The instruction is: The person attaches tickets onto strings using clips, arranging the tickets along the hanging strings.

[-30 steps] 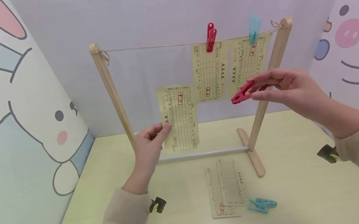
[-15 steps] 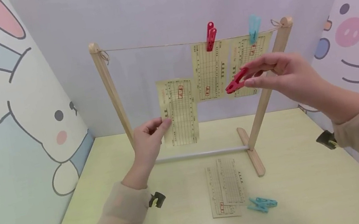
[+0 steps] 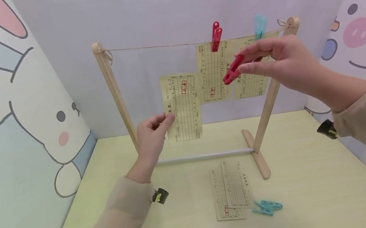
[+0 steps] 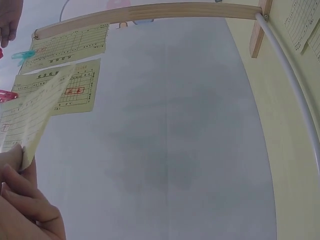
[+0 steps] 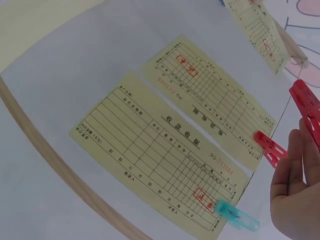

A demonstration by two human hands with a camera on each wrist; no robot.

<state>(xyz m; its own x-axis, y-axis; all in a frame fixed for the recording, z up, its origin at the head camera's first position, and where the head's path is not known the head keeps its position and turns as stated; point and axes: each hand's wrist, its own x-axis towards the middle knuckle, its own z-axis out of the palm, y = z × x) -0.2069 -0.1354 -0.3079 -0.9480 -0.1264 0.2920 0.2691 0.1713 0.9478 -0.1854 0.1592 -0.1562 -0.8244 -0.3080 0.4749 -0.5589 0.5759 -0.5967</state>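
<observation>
My left hand (image 3: 152, 135) pinches the left edge of a yellow receipt slip (image 3: 185, 107), held upright below the string (image 3: 153, 47). In the left wrist view that slip (image 4: 37, 112) bends slightly between thumb and fingers. My right hand (image 3: 275, 58) pinches a red clothespin (image 3: 232, 70) in front of the hanging slips. Two slips hang from the string: one receipt (image 3: 213, 70) under a red clothespin (image 3: 216, 36), another receipt (image 3: 251, 85) under a light blue clothespin (image 3: 260, 26). The right hand partly covers that second slip in the head view.
Wooden posts (image 3: 113, 89) hold the string at both ends, joined low down by a white rod (image 3: 204, 156). On the yellow table (image 3: 305, 174) lie overlapping receipt slips (image 3: 236, 183) and blue clothespins (image 3: 268, 207). Cartoon-printed walls (image 3: 62, 150) flank both sides.
Both hands have risen toward the string, the left with its receipt slip, the right with its red clothespin. The right hand has also shifted slightly left. The hanging slips stay put.
</observation>
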